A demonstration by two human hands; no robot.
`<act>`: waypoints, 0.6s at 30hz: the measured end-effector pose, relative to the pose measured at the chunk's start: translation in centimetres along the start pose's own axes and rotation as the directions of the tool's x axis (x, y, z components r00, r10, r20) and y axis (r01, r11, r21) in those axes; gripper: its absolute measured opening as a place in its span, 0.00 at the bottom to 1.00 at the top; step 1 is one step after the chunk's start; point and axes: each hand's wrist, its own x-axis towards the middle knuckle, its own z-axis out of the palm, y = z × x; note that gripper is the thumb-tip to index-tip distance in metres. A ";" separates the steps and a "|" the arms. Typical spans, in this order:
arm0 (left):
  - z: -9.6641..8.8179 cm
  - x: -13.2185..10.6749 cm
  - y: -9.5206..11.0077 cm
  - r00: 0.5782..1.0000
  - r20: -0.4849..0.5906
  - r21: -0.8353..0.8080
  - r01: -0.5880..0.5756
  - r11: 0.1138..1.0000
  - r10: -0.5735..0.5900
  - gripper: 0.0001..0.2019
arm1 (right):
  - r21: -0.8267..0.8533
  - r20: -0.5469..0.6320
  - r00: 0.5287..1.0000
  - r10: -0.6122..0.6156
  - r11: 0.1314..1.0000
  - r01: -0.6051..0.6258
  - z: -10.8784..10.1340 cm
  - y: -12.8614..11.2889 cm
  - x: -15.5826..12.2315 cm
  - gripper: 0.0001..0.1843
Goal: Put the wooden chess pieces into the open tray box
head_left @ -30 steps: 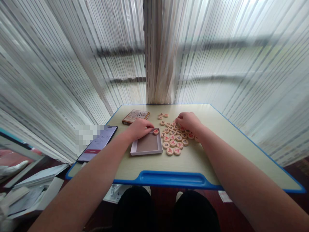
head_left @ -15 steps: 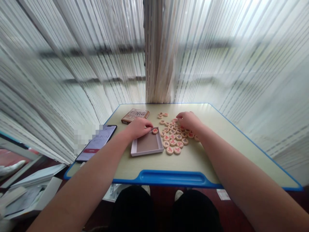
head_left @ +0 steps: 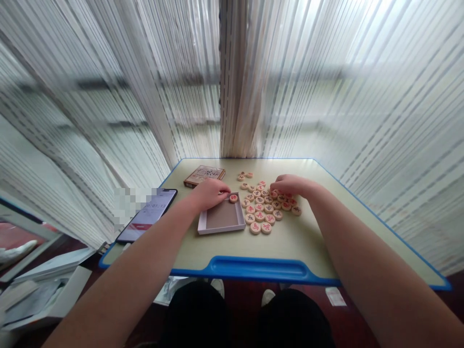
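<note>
My left hand (head_left: 210, 194) is closed on the far left rim of a shallow white box (head_left: 221, 229). Inside the box, one round xiangqi piece (head_left: 233, 198) with a red character lies at the far right corner, beside my fingertips. Several wooden xiangqi pieces (head_left: 259, 207) with red or black characters lie in a loose cluster right of the box. My right hand (head_left: 290, 184) reaches into the far right part of this cluster, fingers bent down and closed on a piece that they mostly hide.
A brown printed box lid (head_left: 204, 175) lies behind the white box. At the table's left edge lies a phone (head_left: 148, 215) with its screen lit. The table (head_left: 348, 232) has a blue rim and a blue tray groove (head_left: 259, 266) in front. Pleated curtains (head_left: 239, 96) hang behind it.
My right hand has moved slightly right and nearer, lower over the pieces. My left hand stays at the box rim. The whole view has shifted a little.
</note>
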 end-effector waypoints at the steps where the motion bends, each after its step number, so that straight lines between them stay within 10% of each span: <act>1: 0.0 0.0 0.0 1.000 0.001 -0.001 0.000 1.000 0.000 0.12 | 0.029 0.023 1.000 -0.020 0.999 0.019 -0.1 0.1 -0.3 0.18; 18: 0.3 0.2 -0.6 1.000 0.004 0.018 0.022 1.000 -0.022 0.13 | 0.142 -0.044 0.996 -0.080 0.986 0.085 1.0 0.8 0.8 0.31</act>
